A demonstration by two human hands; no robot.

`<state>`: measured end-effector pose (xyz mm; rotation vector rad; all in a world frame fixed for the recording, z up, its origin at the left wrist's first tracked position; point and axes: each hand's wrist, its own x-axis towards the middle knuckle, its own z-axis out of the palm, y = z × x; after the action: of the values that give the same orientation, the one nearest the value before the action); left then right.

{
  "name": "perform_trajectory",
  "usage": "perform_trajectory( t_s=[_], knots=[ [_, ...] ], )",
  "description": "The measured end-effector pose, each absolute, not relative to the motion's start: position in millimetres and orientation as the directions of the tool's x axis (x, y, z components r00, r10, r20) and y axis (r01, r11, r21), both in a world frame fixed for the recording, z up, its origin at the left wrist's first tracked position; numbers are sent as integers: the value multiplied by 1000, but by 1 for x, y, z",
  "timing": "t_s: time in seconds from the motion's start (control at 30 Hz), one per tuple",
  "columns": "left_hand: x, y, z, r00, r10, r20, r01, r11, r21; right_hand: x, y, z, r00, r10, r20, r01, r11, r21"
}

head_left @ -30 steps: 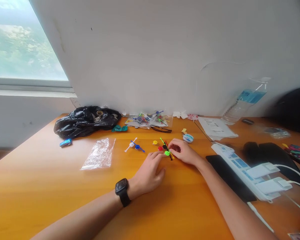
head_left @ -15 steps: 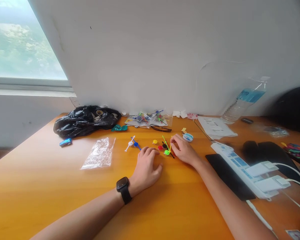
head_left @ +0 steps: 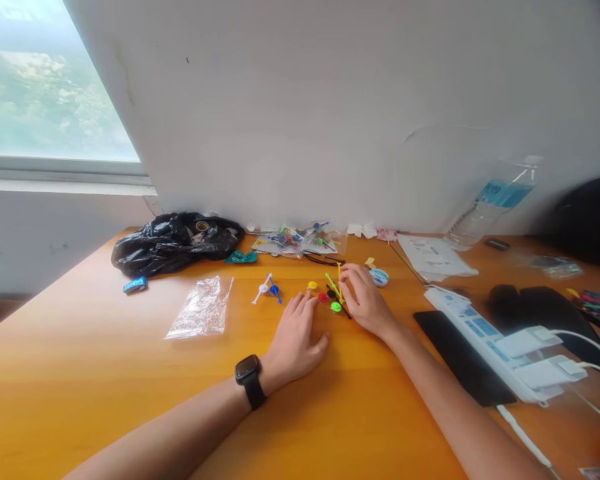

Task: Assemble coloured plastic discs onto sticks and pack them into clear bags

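My left hand [head_left: 300,343], a dark watch on its wrist, lies on the table with fingers stretched out and holding nothing. Its fingertips are close to a yellow disc [head_left: 312,285] and a red disc [head_left: 323,297]. My right hand [head_left: 366,301] pinches a yellow plastic arrow [head_left: 339,283] at its fingertips, partly hidden by the fingers. Around it lie a green arrow [head_left: 332,283], a black disc [head_left: 331,294] and a green disc [head_left: 336,307]. Left of my hands, a white arrow spinner [head_left: 263,289] and a blue arrow spinner [head_left: 275,291] sit side by side.
A clear plastic sleeve [head_left: 203,307] lies at left, before a black plastic bag [head_left: 175,243]. Bagged coloured parts [head_left: 300,239] rest along the wall. At right are a round tin [head_left: 379,277], a power strip [head_left: 485,340] with chargers, papers [head_left: 435,256] and a plastic bottle [head_left: 490,210].
The yellow arrow in my right hand has gone from near the green disc to slightly farther back and more upright. My left hand has stretched its fingers a little. The view has shifted slightly.
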<state>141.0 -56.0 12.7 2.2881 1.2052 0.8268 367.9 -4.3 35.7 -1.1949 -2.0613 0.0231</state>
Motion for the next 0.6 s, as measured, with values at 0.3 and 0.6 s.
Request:
perform_trajectory(
  t_s=[0.3, 0.6],
  knots=[
    [139, -60, 24, 617, 758, 212, 585, -622, 521, 350, -12, 33, -93, 868, 487, 561, 450, -695],
    [139, -61, 25, 658, 732, 175, 599, -650, 467, 344, -12, 20, -121, 853, 507, 631, 461, -625]
  ],
)
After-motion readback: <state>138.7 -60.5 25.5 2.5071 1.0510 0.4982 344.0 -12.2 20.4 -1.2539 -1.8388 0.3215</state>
